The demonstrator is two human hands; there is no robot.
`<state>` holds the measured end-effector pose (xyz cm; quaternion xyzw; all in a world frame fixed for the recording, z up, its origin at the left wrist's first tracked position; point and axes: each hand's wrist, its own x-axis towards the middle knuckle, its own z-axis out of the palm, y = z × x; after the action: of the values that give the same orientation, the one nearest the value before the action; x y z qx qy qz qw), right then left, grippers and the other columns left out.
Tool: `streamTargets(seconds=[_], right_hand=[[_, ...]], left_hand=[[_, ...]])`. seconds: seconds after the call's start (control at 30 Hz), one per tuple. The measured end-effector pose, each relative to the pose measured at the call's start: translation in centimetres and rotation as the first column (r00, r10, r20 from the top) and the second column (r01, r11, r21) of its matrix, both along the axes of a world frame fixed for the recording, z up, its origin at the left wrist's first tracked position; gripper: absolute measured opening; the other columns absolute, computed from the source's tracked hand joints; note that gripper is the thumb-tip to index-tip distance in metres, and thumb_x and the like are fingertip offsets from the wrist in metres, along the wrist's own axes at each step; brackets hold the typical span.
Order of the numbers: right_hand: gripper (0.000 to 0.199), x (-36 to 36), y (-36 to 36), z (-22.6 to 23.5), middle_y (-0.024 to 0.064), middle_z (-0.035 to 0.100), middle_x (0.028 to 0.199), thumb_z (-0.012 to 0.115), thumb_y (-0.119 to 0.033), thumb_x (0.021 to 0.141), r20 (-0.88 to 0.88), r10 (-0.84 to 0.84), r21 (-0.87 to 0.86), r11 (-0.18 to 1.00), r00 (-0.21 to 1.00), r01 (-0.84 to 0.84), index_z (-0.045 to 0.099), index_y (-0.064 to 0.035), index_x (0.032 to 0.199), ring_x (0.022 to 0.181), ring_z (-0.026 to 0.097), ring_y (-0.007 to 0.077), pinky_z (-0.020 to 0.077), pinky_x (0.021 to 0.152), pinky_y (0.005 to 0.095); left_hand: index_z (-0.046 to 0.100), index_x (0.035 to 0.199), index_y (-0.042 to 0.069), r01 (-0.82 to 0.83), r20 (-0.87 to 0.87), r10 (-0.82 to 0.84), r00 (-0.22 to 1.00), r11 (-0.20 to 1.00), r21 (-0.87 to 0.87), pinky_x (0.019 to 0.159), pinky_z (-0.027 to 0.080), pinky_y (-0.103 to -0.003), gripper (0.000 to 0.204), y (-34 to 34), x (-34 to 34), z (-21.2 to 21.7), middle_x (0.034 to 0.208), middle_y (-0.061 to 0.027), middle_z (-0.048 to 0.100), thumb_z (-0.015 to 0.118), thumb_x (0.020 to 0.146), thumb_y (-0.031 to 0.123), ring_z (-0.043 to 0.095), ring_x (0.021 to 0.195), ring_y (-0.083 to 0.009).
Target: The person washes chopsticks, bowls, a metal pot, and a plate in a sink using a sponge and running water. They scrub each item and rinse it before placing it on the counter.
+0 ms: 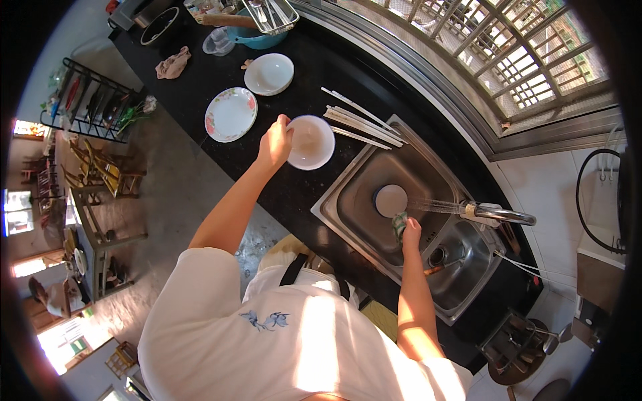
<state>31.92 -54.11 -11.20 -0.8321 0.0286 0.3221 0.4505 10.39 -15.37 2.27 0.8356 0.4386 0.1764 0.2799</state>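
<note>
My left hand [273, 144] is closed on the left rim of a white bowl [319, 155], which is over the black counter with a little cloudy liquid in it. Over the sink basin [358, 194], my right hand [412, 234] grips a crumpled green scrubbing cloth [399, 225]. Just beyond the cloth, a small round bowl [389, 201] sits in the basin, filled with pale water. A spray runs from the tap [491, 212] toward this bowl. Several light chopsticks [361, 123] lie across the counter and the basin's far left corner.
On the counter [314, 73] stand a white bowl [269, 73] and a floral-rimmed plate [231, 115]. Farther back are a crumpled cloth [173, 63] and a blue basin [257, 40] under a metal tray of utensils [273, 15]. A second, smaller sink basin [461, 267] adjoins at right.
</note>
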Motion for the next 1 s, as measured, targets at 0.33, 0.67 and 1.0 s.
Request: streamTargets(seconds=[0.33, 0.67, 1.0], right_hand=[[0.034, 0.7, 4.8, -13.3, 0.0212, 0.053, 0.111, 0.054, -0.014, 0.084, 0.624, 0.155, -0.181, 0.982, 0.766, -0.052, 0.053, 0.0023, 0.114, 0.101, 0.051, 0.0363, 0.0411, 0.09, 0.0411], [0.055, -2.3, 7.9, -9.1, 0.0206, 0.05, 0.116, 0.073, -0.022, 0.068, 0.504, 0.486, -0.434, 0.857, 0.714, -0.276, 0.051, -0.001, 0.114, 0.106, 0.049, 0.0395, 0.0423, 0.089, 0.0439], [0.043, -0.7, 5.3, -9.0, 0.0168, 0.057, 0.105, 0.071, -0.018, 0.068, 0.485, 0.586, -0.291, 0.808, 0.649, -0.513, 0.057, -0.0007, 0.105, 0.097, 0.055, 0.0362, 0.0464, 0.082, 0.042]], left_hand=[[0.044, 0.095, 0.001, 0.145, -0.136, -0.128, 0.982, 0.982, 0.123, 0.066, 0.049, -0.049, 0.021, 1.3, 1.1, -1.3, 0.087, -0.026, 0.054, 0.057, 0.084, 0.012, 0.058, 0.075, -0.0455], [0.046, 0.099, 0.004, 0.137, -0.186, -0.096, 0.978, 0.965, 0.225, 0.061, 0.049, -0.042, 0.028, 0.9, 1.6, -0.7, 0.09, -0.0151, 0.051, 0.063, 0.083, 0.019, 0.059, 0.071, -0.0371], [0.054, 0.091, 0.002, 0.32, 0.31, -0.374, 0.874, 0.923, 0.212, 0.064, 0.046, -0.034, 0.01, -8.4, 7.8, 2.8, 0.087, -0.0124, 0.055, 0.059, 0.082, 0.003, 0.057, 0.075, -0.0278]])
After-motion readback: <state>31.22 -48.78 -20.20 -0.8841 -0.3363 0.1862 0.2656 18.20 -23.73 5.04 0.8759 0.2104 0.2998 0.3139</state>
